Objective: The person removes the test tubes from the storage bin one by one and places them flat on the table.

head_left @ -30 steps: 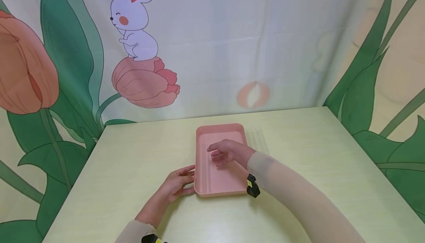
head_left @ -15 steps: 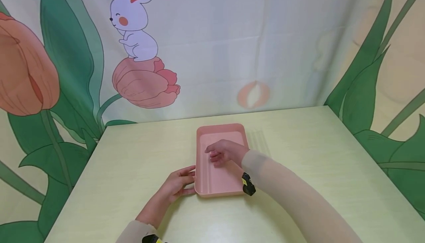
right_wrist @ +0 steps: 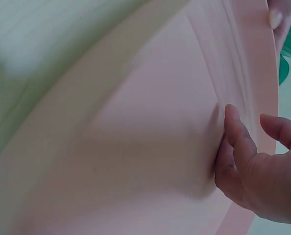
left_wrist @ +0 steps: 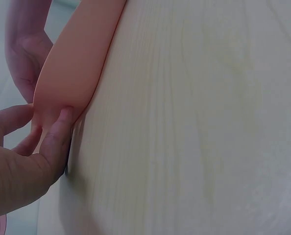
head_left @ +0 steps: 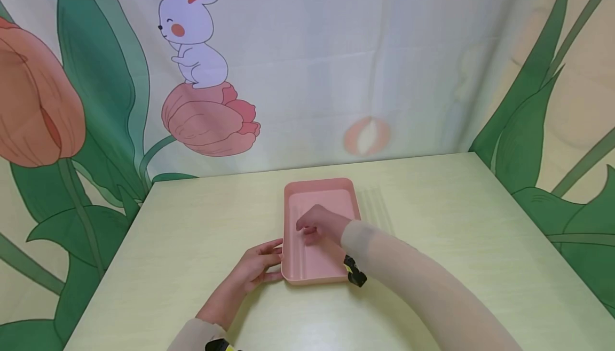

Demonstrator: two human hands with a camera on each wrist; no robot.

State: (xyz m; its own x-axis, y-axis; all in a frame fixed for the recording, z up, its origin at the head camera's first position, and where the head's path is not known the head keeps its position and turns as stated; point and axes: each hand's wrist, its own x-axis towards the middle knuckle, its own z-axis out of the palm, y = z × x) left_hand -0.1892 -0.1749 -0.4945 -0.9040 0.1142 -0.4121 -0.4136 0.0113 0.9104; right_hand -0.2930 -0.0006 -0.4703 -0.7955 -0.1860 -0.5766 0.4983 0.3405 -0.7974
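Note:
A pink rectangular tray [head_left: 331, 260] lies lengthwise on the table. Clear, thin rods or tubes [head_left: 301, 260] lie inside along its left wall. My left hand [head_left: 259, 266] touches the tray's outer left side near the front corner; in the left wrist view its thumb and fingertips rest against the wall. My right hand [head_left: 322, 225] reaches into the tray from the right, fingers bent downward over the clear rods. In the right wrist view, thumb and forefinger of that right hand [right_wrist: 263, 176] stand apart, beside the rods [right_wrist: 229, 44].
More clear rods [head_left: 377, 207] lie side by side on the pale wooden table [head_left: 206, 212], just right of the tray. Behind the table hangs a cloth [head_left: 307, 73] printed with a rabbit and tulips. Black-and-yellow devices [head_left: 355, 272] are strapped at the wrists.
My right hand has moved slightly left and toward me in the tray, its fingers turning further down. The left hand and tray stay in place.

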